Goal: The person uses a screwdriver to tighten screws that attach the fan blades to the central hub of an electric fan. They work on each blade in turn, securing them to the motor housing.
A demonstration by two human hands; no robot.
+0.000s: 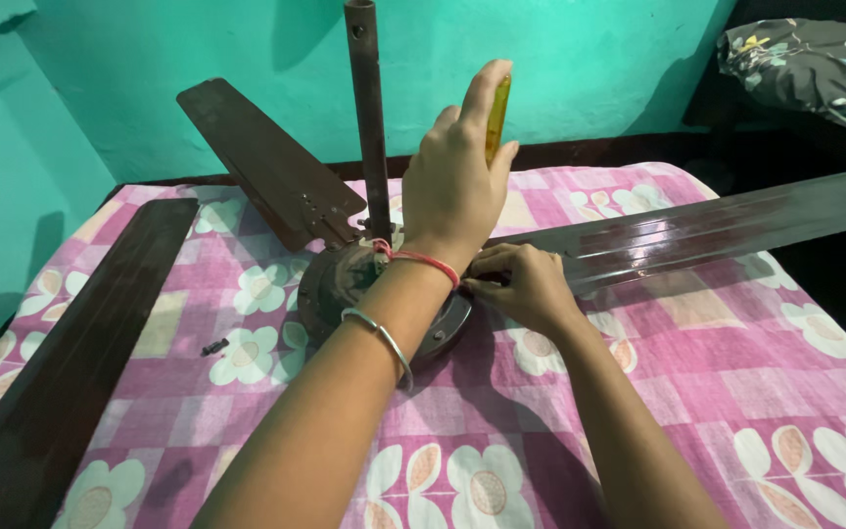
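While the left hand [454,181] stands raised over the fan hub [384,299], its fingers are wrapped shut around a screwdriver [497,118] with a translucent yellow handle; only the handle's upper part shows between the thumb and the curled fingers, and the shaft and tip are hidden behind the palm. A red thread and a metal bangle [384,338] circle that wrist. The right hand [526,284] lies low, just to the right of the hub, with its fingertips bunched together and pressed at the spot where the right blade [717,230] meets the hub; whether they pinch something small there I cannot tell. The hub, a dark round motor housing, sits on a pink patchwork sheet [697,392] printed with white flowers, and a dark rod [369,118] rises from its middle, just left of the left hand. A second blade [271,167] is mounted at the hub's upper left and tilts up toward the teal wall [589,59]. A third blade [70,362] lies loose on the sheet, well apart to the left. Between it and the hub a small dark screw [214,346] rests on the cloth. A dark floral pillow [815,64] sits in the upper right corner.
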